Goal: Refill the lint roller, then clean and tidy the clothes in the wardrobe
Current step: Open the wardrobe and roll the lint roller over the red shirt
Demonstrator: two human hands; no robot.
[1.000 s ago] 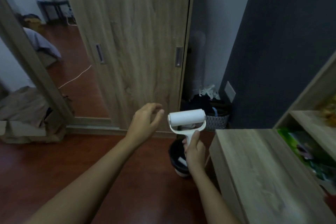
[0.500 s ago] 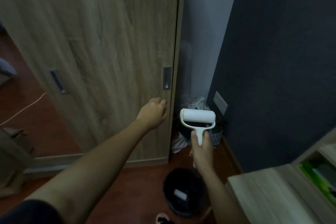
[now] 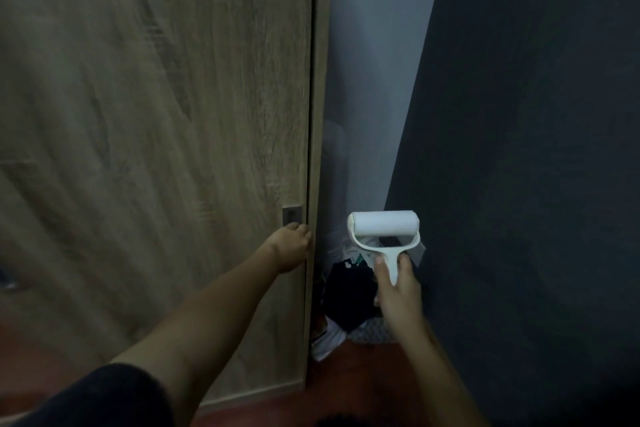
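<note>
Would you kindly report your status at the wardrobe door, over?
Left hand on door edge, below the pull, hold unclear. Right hand holds roller, upright. Door shut. Clothes heap on floor beside it.

Shut wardrobe door blocks reach; clothes crowd corner.

The left hand curls on the edge of the wardrobe door, the recessed handle at its 12 o'clock. At its 3 o'clock the right hand grips the white lint roller upright.
</note>
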